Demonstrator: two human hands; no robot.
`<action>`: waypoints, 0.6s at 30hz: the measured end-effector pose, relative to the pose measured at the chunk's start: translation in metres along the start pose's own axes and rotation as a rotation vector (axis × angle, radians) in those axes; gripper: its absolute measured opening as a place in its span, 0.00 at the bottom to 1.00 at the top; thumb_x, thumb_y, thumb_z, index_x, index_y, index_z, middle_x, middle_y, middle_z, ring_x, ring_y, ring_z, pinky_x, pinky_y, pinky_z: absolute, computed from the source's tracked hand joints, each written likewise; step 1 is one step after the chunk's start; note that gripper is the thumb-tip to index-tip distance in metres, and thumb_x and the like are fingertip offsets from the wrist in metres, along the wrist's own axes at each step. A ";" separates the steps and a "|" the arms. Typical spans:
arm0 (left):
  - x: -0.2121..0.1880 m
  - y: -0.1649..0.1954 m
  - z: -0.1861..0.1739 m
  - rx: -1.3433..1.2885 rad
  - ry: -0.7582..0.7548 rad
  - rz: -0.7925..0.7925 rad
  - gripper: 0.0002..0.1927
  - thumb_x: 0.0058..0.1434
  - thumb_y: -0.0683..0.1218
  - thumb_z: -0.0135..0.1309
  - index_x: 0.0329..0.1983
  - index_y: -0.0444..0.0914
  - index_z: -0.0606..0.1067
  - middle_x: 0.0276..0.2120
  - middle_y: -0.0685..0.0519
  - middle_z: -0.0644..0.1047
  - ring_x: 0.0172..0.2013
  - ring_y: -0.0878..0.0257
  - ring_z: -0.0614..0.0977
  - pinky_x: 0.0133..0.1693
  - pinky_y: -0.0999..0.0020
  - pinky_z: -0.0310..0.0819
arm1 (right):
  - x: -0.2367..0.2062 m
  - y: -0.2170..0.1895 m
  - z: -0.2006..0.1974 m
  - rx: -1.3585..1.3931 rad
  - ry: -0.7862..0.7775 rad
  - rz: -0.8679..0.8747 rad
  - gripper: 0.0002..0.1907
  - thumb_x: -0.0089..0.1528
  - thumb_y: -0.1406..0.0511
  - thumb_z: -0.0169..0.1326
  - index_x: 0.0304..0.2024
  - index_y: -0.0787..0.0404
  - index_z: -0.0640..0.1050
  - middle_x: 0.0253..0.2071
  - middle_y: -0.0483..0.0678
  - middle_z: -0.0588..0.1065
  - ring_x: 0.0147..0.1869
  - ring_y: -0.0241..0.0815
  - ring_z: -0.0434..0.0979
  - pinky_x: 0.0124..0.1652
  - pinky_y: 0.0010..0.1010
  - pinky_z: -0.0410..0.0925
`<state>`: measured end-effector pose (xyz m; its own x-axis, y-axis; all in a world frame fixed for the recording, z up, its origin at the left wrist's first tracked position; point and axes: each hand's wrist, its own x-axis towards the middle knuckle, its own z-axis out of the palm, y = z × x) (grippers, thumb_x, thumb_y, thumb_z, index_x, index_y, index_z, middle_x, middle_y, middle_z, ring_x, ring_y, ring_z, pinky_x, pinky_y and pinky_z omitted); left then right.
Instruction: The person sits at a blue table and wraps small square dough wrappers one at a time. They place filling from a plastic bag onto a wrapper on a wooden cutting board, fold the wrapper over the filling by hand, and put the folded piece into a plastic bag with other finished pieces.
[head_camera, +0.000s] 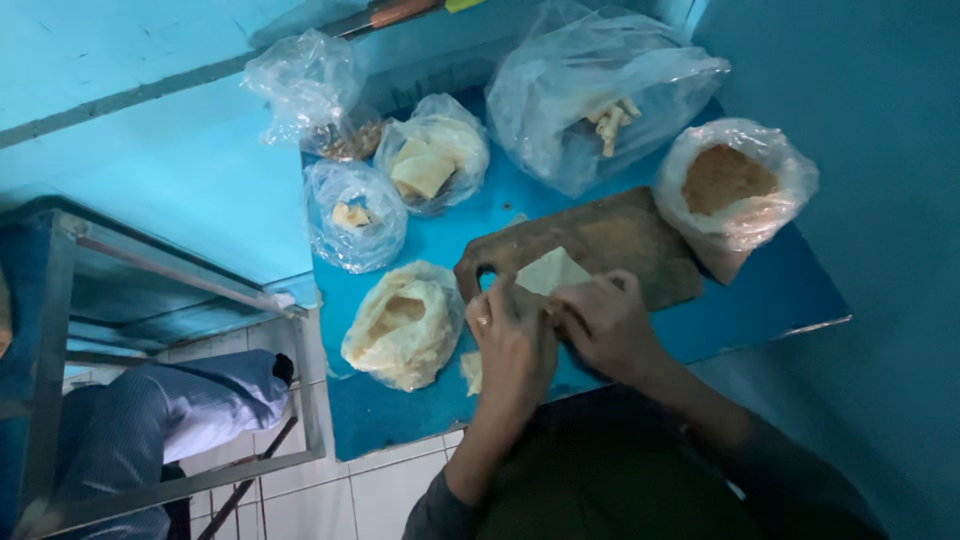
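A thin pale square wrapper (553, 270) lies on a dark wooden cutting board (620, 240) on a blue table (770, 295). My left hand (512, 345) and my right hand (605, 320) meet at the wrapper's near edge, fingers pinching and folding it. A ring shows on a finger of my left hand. What lies under the fingers is hidden.
Several clear plastic bags ring the board: pale sheets (403, 325) at the left, a small piece (352, 215), flat slabs (430, 165), brown bits (345, 140), a large bag (590, 95), and brown crumbly filling (730, 185). Another person's sleeve (190, 410) is at lower left.
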<state>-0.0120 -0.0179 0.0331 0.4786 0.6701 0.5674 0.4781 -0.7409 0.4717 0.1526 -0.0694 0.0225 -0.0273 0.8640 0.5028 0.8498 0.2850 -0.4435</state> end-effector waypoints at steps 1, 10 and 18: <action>0.002 -0.001 0.001 0.001 0.003 -0.035 0.15 0.55 0.39 0.58 0.46 0.30 0.76 0.62 0.32 0.65 0.59 0.35 0.66 0.60 0.44 0.59 | 0.004 0.000 0.002 -0.047 -0.001 -0.036 0.13 0.60 0.68 0.58 0.48 0.56 0.77 0.43 0.47 0.77 0.51 0.47 0.76 0.55 0.48 0.60; 0.009 -0.009 -0.009 -0.037 0.197 -0.199 0.14 0.60 0.38 0.61 0.50 0.36 0.75 0.66 0.35 0.63 0.64 0.37 0.67 0.60 0.49 0.66 | 0.023 -0.001 0.006 -0.132 0.025 0.047 0.14 0.59 0.61 0.60 0.47 0.54 0.78 0.40 0.46 0.76 0.48 0.47 0.74 0.47 0.48 0.59; -0.010 -0.006 -0.016 -0.059 0.230 -0.222 0.11 0.56 0.38 0.65 0.42 0.38 0.79 0.65 0.37 0.64 0.64 0.37 0.65 0.58 0.49 0.65 | 0.010 0.009 -0.002 -0.102 0.017 -0.079 0.14 0.57 0.63 0.62 0.46 0.50 0.81 0.39 0.42 0.79 0.46 0.46 0.76 0.51 0.47 0.62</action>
<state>-0.0317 -0.0208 0.0358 0.1855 0.7926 0.5808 0.5056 -0.5838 0.6352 0.1612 -0.0592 0.0252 -0.0877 0.8332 0.5459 0.8945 0.3070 -0.3249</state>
